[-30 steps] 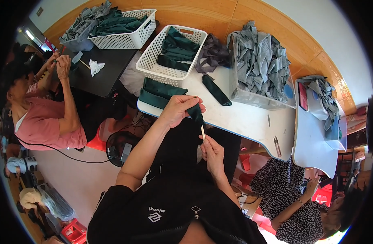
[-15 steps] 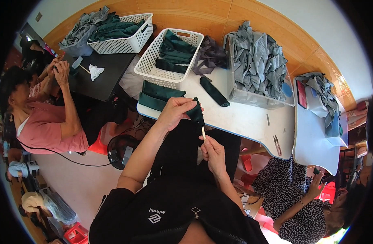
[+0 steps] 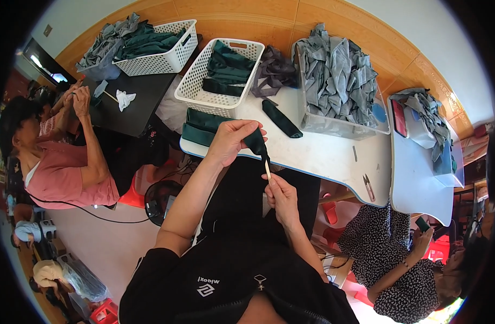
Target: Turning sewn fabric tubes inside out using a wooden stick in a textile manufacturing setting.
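My left hand [image 3: 231, 141] is closed, pinching a dark green fabric strip [image 3: 254, 142] between thumb and fingers above the near edge of the table. Below it, my right hand [image 3: 282, 198] grips a thin pale stick [image 3: 268, 170] that points upward. The stick's upper end meets the narrow, gathered lower end of the strip; how far it goes inside is hidden. Beyond my hands, another dark green strip [image 3: 281, 119] lies flat on the white table [image 3: 323, 154]. Folded green fabric [image 3: 200, 127] rests just left of my left hand.
A white basket [image 3: 207, 103] of green fabric and a clear bin [image 3: 333, 127] heaped with grey cloth stand at the back, dark purple cloth [image 3: 274, 70] between them. Thread snips [image 3: 369, 188] lie at the right. People work on both sides; a fan [image 3: 160, 202] stands lower left.
The green strip's top now bends over beside my left fingertips instead of standing in a peak. Both hands keep their grips and have shifted only slightly. The person at right has raised a green piece.
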The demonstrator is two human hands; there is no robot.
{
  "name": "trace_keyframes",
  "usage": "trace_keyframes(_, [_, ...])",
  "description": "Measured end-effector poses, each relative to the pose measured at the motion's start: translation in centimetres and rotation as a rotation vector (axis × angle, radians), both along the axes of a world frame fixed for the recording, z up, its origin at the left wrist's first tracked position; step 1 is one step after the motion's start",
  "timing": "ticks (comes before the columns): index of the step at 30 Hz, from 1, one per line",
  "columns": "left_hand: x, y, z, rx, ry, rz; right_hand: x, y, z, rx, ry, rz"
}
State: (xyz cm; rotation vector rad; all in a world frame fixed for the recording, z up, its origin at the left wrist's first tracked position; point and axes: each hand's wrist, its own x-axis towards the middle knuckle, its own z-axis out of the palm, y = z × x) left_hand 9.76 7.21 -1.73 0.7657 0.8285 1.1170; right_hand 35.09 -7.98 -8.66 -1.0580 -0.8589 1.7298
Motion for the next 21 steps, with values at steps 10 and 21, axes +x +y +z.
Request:
trace_keyframes(10, [-0.2,0.1,2.5,0.159,0.164,0.152,6.6,0.2,-1.1,0.192,-0.251,0.134])
trace_keyframes(21, [-1.0,-2.7,4.4,0.049,-0.082,0.310,2.2,4.1,-1.3,0.202,-0.002,-0.119])
